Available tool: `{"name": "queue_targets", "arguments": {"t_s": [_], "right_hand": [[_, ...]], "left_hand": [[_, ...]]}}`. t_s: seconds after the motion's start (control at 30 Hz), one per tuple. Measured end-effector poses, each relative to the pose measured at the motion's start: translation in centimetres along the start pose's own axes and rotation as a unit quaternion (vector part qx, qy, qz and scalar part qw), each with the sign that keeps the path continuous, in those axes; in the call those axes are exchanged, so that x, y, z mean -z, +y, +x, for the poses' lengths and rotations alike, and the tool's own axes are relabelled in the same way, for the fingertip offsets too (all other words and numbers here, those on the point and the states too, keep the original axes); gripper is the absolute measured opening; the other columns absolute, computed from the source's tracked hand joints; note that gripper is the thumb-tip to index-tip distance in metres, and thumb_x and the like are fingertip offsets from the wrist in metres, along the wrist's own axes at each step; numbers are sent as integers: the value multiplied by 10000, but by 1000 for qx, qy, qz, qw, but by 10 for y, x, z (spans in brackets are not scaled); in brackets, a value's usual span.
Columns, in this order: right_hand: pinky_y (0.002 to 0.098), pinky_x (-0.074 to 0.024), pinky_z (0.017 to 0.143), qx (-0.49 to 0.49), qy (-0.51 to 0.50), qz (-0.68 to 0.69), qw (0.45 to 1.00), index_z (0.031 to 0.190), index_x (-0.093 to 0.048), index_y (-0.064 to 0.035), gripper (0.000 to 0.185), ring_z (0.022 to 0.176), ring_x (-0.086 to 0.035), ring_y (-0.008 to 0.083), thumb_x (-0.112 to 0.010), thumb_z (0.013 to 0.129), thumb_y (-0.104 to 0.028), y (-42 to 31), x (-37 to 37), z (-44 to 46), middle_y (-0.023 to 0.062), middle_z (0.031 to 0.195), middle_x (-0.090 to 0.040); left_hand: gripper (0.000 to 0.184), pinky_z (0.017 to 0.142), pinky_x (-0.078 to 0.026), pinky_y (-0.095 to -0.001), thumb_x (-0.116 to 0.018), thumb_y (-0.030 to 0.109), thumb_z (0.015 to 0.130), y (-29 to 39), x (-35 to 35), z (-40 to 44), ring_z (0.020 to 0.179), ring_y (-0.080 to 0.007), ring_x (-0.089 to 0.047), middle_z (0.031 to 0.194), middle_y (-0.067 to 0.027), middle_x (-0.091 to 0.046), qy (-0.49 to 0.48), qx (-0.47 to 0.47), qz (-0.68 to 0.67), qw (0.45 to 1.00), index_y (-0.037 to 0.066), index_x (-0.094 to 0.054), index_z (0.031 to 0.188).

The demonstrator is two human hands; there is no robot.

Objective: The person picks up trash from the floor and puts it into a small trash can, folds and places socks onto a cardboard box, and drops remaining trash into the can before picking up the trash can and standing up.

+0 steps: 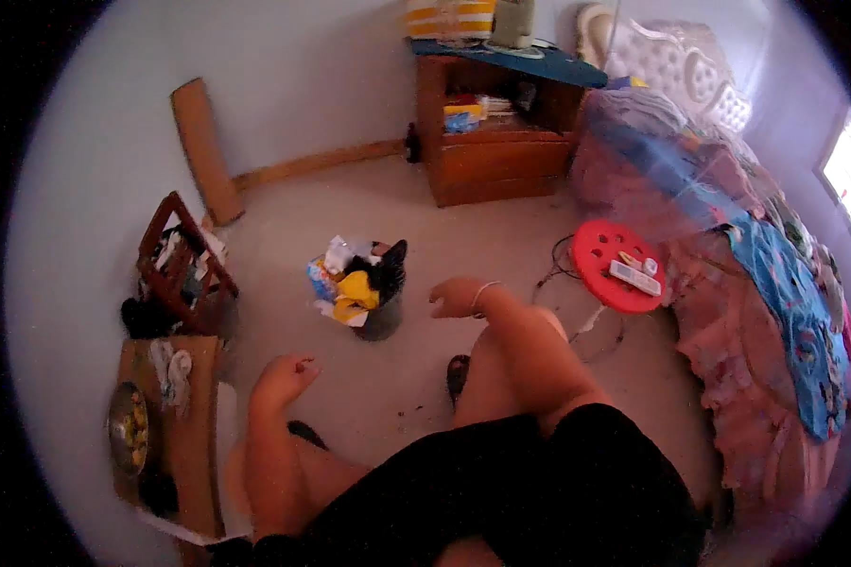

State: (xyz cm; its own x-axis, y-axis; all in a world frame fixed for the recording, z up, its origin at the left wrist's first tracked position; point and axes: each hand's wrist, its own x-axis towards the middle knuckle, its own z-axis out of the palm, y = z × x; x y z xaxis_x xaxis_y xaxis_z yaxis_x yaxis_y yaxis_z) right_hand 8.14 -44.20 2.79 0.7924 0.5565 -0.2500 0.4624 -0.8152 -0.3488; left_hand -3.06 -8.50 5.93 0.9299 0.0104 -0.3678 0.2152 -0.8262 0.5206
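My left hand (288,380) is above the floor at the lower left, its fingers curled together. A small dark spot shows at the fingertips, too small to name. My right hand (456,297), with a thin bracelet at the wrist, reaches forward with thumb and fingers slightly apart and nothing visible between them. Between and beyond both hands stands a dark bin (381,324), heaped with a yellow wrapper (355,295), a blue and white packet (322,278) and black crumpled stuff (386,271). Neither hand touches the bin.
A red round stool (596,248) holds a white remote (634,278), beside the bed's pink cover (738,397). On the left, a wooden table (194,454) bears a metal bowl (116,430). A wooden rack (175,236) and cabinet (501,180) stand along the walls.
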Motion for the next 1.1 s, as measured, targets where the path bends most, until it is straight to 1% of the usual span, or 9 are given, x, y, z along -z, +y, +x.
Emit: {"name": "queue_targets", "arguments": {"t_s": [0.07,0.17,0.33,0.57,0.8,0.87,0.9,0.97,1.1], "right_hand": [[367,-441,845,-50,-19,67,996,1122,-573,-79,453,994,-556,312,-585,777,-372,6,-4,3,161,1074,-592],[368,-439,848,-31,-4,20,999,1115,-573,-76,448,976,-564,315,-583,778,-372,4,-3,3,168,1043,-603],[368,-440,851,-6,-1,4,1000,1111,-576,-82,438,952,-577,311,-579,783,-373,-2,2,-2,166,1010,-616],[365,-445,846,-19,-9,-10,1000,1112,-577,-91,417,952,-579,301,-592,784,-347,-7,3,-2,143,1030,-618],[359,-445,846,-28,-22,11,999,1112,-576,-86,424,940,-583,301,-592,778,-346,-13,8,-2,147,1026,-619],[411,-400,922,-47,-65,-17,997,1177,-548,-133,479,1079,-514,325,-574,803,-430,-12,7,2,125,1162,-562],[411,-400,922,-47,-66,-17,997,1177,-548,-133,479,1079,-514,325,-574,803,-430,-12,7,2,125,1162,-562],[364,-438,853,-40,-35,22,998,1124,-565,-86,431,946,-577,308,-590,781,-346,-13,7,-1,152,1021,-619],[369,-437,852,-31,-35,-2,999,1127,-564,-88,430,948,-577,307,-594,785,-347,-17,9,-2,152,1021,-619]], "left_hand": [[393,760,-474,-334,-636,277,765,3,4,-5,832,-264,-609,934,-141,-635,13,-10,36,999,78,-592,1101],[400,758,-474,-338,-638,291,761,-4,0,-1,829,-270,-608,941,-151,-632,14,-21,-22,999,75,-593,1095],[395,756,-473,-340,-658,297,747,-16,-7,12,825,-275,-607,935,-154,-629,40,-82,64,994,74,-604,1068],[401,762,-469,-340,-667,307,744,-8,-3,4,834,-273,-604,923,-153,-629,37,-38,36,998,87,-609,1073],[402,776,-465,-339,-661,303,751,-11,-4,8,862,-276,-598,953,-154,-624,13,-57,37,998,79,-605,1081],[400,775,-465,-338,-659,302,754,-11,-5,9,860,-274,-598,954,-154,-624,11,-55,44,997,77,-605,1081],[398,773,-465,-337,-656,300,758,-12,-6,10,858,-273,-599,954,-154,-625,7,-44,34,998,77,-604,1083],[396,772,-465,-336,-652,299,762,-7,-3,7,857,-272,-600,954,-153,-625,4,-33,24,999,77,-602,1086],[399,778,-465,-339,-648,300,767,1,2,-1,866,-274,-601,959,-153,-626,2,-29,40,999,81,-597,1097]]}}
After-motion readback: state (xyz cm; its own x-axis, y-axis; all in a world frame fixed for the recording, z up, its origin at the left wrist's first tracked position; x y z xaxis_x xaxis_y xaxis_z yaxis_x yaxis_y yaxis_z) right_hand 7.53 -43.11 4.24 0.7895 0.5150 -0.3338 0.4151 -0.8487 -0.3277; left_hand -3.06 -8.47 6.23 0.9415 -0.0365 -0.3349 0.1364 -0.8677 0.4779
